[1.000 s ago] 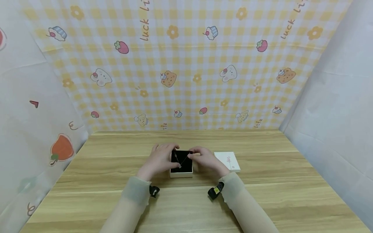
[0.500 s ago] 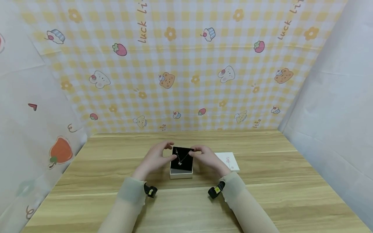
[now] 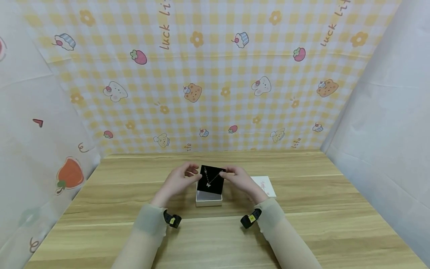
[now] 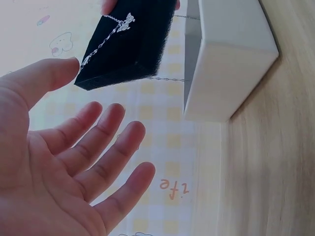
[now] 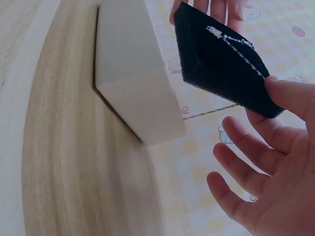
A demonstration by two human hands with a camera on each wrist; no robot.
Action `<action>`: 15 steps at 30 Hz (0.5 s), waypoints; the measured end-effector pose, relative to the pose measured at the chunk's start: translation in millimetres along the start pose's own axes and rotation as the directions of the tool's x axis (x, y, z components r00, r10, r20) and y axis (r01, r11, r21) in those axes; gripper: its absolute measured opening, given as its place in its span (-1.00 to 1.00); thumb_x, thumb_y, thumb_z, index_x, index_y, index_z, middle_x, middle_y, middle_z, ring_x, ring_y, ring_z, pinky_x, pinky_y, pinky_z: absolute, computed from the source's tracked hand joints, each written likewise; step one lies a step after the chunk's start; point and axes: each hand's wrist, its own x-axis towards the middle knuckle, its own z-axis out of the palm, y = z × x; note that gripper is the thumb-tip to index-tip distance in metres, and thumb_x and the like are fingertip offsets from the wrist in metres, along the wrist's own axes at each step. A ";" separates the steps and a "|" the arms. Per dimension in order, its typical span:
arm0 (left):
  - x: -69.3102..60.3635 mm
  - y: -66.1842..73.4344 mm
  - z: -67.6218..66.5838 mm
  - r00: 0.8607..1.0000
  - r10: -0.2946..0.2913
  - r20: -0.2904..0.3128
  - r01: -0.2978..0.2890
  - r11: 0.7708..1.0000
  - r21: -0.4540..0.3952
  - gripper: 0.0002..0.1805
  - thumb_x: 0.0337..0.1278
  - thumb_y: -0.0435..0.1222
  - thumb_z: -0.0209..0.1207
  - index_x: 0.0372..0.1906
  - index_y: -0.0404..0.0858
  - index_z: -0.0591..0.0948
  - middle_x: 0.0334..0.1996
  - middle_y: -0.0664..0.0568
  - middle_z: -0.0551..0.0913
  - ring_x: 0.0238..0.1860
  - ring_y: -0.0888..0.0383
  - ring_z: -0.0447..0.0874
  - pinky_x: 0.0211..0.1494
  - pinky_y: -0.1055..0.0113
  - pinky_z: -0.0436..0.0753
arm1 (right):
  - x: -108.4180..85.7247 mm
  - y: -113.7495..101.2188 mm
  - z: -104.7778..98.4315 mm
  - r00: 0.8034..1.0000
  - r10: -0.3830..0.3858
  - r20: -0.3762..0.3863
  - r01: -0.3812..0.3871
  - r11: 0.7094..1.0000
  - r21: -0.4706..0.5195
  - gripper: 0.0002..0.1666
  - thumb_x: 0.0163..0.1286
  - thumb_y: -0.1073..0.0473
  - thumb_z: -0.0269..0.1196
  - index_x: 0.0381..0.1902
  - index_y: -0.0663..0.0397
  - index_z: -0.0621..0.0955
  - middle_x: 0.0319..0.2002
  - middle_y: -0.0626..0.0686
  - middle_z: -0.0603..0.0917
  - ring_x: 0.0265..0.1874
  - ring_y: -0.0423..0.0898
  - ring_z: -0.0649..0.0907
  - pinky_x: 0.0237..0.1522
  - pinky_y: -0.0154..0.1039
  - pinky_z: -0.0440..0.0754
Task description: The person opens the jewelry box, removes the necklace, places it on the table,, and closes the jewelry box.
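Head view: on the wood-grain tabletop [image 3: 215,243], your right hand [image 3: 242,183] pinches one edge of the black pad [image 3: 211,178], thumb on top and index finger partly hidden beneath. Your left hand [image 3: 174,184] only rests its thumb at the opposite edge, the other fingers loosely spread. The white box [image 3: 208,203] sits below, open side up; the pad covers much of its inside from your side. Your right hand hides part of the white lid [image 3: 265,183], whose pink print is too small to read. You have the pad tilted just above the box, face towards you, turned slightly clockwise; it is nearly square, so its long axis is hard to tell. The silver chain [image 4: 102,45] makes a V pointing towards you, and strands behind run into the box, their ends hidden. At the tip hangs the pendant [image 4: 126,22], its shape unclear.
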 end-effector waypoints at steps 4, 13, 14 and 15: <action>-0.5 1.6 -0.8 1.000 -0.008 0.005 0.009 0.999 -0.038 -0.61 0.22 -0.15 0.25 0.06 -0.28 0.57 -0.13 -0.01 0.67 -0.11 0.02 0.64 0.03 0.04 0.56 | 0.7 -0.5 -1.7 1.000 -0.031 -0.005 0.031 0.999 -0.019 -0.76 0.45 0.07 0.17 -0.18 0.11 0.66 0.02 0.04 0.64 0.18 0.05 0.48 0.22 0.13 0.33; 0.7 1.7 0.1 0.997 -0.031 0.068 0.038 0.994 -0.099 -0.65 0.22 -0.15 0.24 0.02 -0.27 0.59 -0.19 -0.01 0.65 -0.21 0.10 0.64 -0.07 0.15 0.59 | 1.5 -1.5 -3.5 0.999 -0.029 -0.015 0.029 1.000 0.006 -0.72 0.46 0.06 0.16 -0.21 0.17 0.64 -0.06 0.05 0.65 0.12 0.05 0.50 0.16 0.12 0.38; 0.7 1.5 0.4 0.996 -0.034 0.076 0.042 0.994 -0.105 -0.65 0.23 -0.15 0.24 0.02 -0.27 0.59 -0.19 -0.01 0.65 -0.22 0.11 0.64 -0.08 0.17 0.59 | 1.6 -1.5 -3.9 1.000 -0.027 -0.015 0.027 1.000 0.006 -0.73 0.45 0.06 0.16 -0.21 0.16 0.64 -0.08 0.05 0.65 0.10 0.04 0.51 0.15 0.09 0.40; 0.8 1.4 0.8 0.996 -0.033 0.083 0.043 0.993 -0.114 -0.65 0.23 -0.16 0.23 0.02 -0.28 0.59 -0.18 -0.02 0.65 -0.23 0.11 0.63 -0.09 0.16 0.59 | 1.8 -1.4 -4.4 1.000 -0.025 -0.014 0.025 1.000 0.004 -0.73 0.45 0.06 0.16 -0.21 0.17 0.64 -0.08 0.04 0.65 0.09 0.02 0.52 0.14 0.08 0.41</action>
